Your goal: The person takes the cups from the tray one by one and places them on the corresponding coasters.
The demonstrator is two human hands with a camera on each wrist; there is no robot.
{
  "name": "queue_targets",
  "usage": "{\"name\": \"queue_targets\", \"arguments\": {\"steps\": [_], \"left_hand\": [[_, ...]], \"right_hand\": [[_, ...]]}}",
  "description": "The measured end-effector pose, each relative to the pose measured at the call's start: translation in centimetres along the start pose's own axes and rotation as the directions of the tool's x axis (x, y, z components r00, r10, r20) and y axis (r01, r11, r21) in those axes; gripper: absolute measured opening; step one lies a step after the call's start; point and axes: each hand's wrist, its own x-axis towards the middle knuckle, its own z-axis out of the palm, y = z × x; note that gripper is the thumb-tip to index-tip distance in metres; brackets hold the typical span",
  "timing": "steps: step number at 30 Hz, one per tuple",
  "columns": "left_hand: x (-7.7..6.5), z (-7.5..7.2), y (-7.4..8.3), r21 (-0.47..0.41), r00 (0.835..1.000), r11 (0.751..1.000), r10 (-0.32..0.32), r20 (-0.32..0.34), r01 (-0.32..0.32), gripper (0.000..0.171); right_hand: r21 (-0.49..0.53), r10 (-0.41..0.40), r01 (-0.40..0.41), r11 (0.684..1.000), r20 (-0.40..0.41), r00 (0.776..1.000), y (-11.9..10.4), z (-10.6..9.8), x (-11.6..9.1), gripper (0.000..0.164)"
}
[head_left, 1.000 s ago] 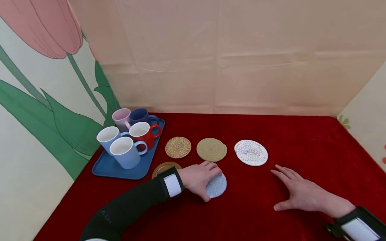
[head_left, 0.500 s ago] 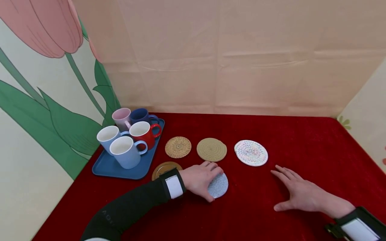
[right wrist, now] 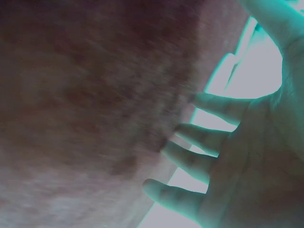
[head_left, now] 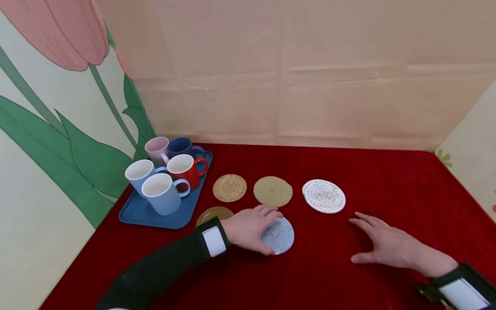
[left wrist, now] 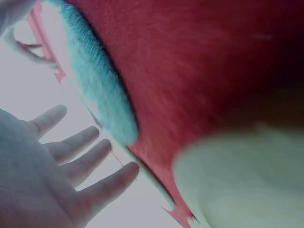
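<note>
My left hand [head_left: 252,229] is at the left edge of a round light-blue coaster [head_left: 280,236], which lies flat on the red cloth. In the left wrist view its fingers [left wrist: 111,183] are spread straight, with the blue coaster [left wrist: 97,76] beyond them and nothing gripped. Over to the right, my right hand [head_left: 391,245] hovers low above the cloth with extended fingers and the thumb apart. The right wrist view shows this hand [right wrist: 242,166] holding nothing. Partly behind my left wrist lies a brown coaster [head_left: 214,212].
A woven tan coaster [head_left: 229,188], a beige coaster [head_left: 273,191] and a white patterned coaster [head_left: 323,196] form a row farther back. At left, a blue tray [head_left: 151,220] carries several mugs, among them a red mug [head_left: 186,174] and a light-blue mug [head_left: 164,199].
The light-blue coaster was nudged slightly right, then my left hand drew back a little to the left, uncovering more of it. My right hand has hardly moved.
</note>
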Motion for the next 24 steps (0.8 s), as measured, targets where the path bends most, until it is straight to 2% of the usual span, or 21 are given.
{"name": "queue_targets", "arguments": {"steps": [3,5,7,9,11,14,17,20,22,24], "left_hand": [[-1.8,-0.7,-0.9,-0.104,0.996,0.995,-0.011,-0.09,0.002,0.075],[-3.5,-1.0,-1.7,-0.19,0.989,0.981,-0.055,-0.138,0.028,0.069],[-5.4,-1.4,-2.5,-0.273,0.975,0.959,-0.126,-0.182,0.073,0.065],[-7.4,-1.6,-3.4,-0.355,0.95,0.927,-0.213,-0.229,0.122,0.062],[-9.4,-1.7,-4.3,-0.443,0.912,0.883,-0.303,-0.277,0.159,0.059],[-11.6,-1.6,-5.5,-0.579,0.843,0.791,-0.438,-0.311,0.197,0.055],[-12.8,-1.2,-6.5,-0.712,0.775,0.664,-0.566,-0.28,0.228,0.053],[-13.2,-0.8,-7.4,-0.817,0.701,0.523,-0.677,-0.225,0.243,0.053],[-13.1,-0.6,-7.7,-0.861,0.65,0.449,-0.733,-0.201,0.24,0.055],[-12.9,-0.5,-8.0,-0.891,0.614,0.391,-0.769,-0.178,0.231,0.058]], "right_hand": [[-0.024,-0.001,-0.001,1.0,-0.067,0.998,-0.7,-1.1,0.2,0.097],[-0.013,-0.018,0.017,1.0,-0.119,0.993,-1.6,-1.8,0.2,0.09],[0.016,-0.061,0.064,0.998,-0.166,0.984,-3.0,-2.4,0.3,0.082],[0.049,-0.12,0.132,0.99,-0.19,0.974,-4.8,-2.8,0.4,0.075],[0.074,-0.181,0.2,0.977,-0.207,0.962,-6.7,-3.0,0.8,0.065],[0.079,-0.263,0.29,0.954,-0.25,0.932,-9.0,-3.1,1.8,0.051],[0.085,-0.313,0.352,0.932,-0.301,0.901,-10.5,-3.1,2.9,0.04],[0.094,-0.335,0.383,0.919,-0.328,0.883,-11.2,-2.9,4.0,0.036],[0.1,-0.344,0.394,0.913,-0.327,0.88,-11.4,-2.7,4.6,0.035],[0.111,-0.345,0.394,0.912,-0.311,0.885,-11.5,-2.4,5.0,0.036]]}}
